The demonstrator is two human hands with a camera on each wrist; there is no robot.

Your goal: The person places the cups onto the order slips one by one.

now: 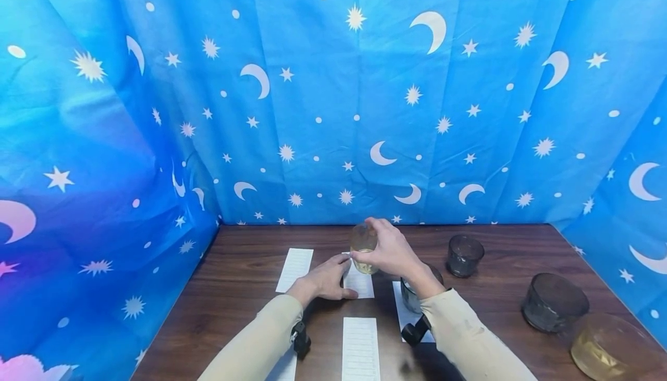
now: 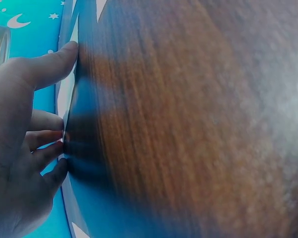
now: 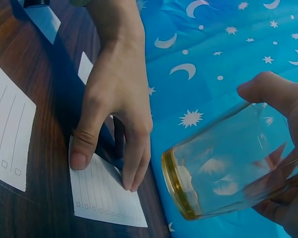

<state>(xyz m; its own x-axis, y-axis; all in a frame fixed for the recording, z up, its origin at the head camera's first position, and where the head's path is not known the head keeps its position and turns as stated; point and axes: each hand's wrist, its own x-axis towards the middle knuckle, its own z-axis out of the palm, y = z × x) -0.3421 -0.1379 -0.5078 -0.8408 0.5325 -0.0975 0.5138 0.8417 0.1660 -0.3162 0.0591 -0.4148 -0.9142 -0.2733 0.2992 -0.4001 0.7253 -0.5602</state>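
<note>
My right hand (image 1: 393, 252) grips a clear, amber-tinted glass (image 1: 363, 252) around its side. In the right wrist view the glass (image 3: 213, 173) is off the table, its thick amber base beside the paper slip. My left hand (image 1: 324, 279) spans that lined white slip (image 1: 359, 284), thumb and fingertips touching it with the fingers extended. Checkboxes run along one end of the slip (image 3: 97, 193) in the right wrist view. Under my right forearm, a dark glass (image 1: 410, 297) stands on another slip (image 1: 406, 320), partly hidden by the sleeve.
More paper slips lie at the back left (image 1: 294, 271) and front middle (image 1: 361, 346), with one partly covered by my left sleeve. To the right stand a small dark glass (image 1: 465, 256), a wider dark glass (image 1: 554, 306) and a large amber glass (image 1: 599, 349). A starry blue cloth (image 1: 333, 80) hangs behind.
</note>
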